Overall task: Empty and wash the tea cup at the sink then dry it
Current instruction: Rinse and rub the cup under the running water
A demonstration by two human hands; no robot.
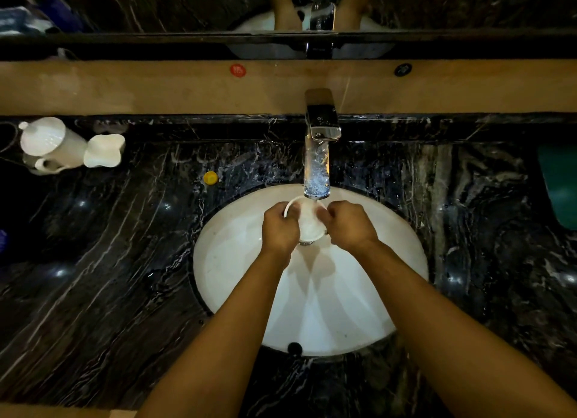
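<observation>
Washing step in hand: both hands, left hand and right hand, grasp the tea cup under the tap over the sink. Next move likely calls for rinsing, then drying.

The tea cup sits between both hands over the sink, under the faucet.
</observation>
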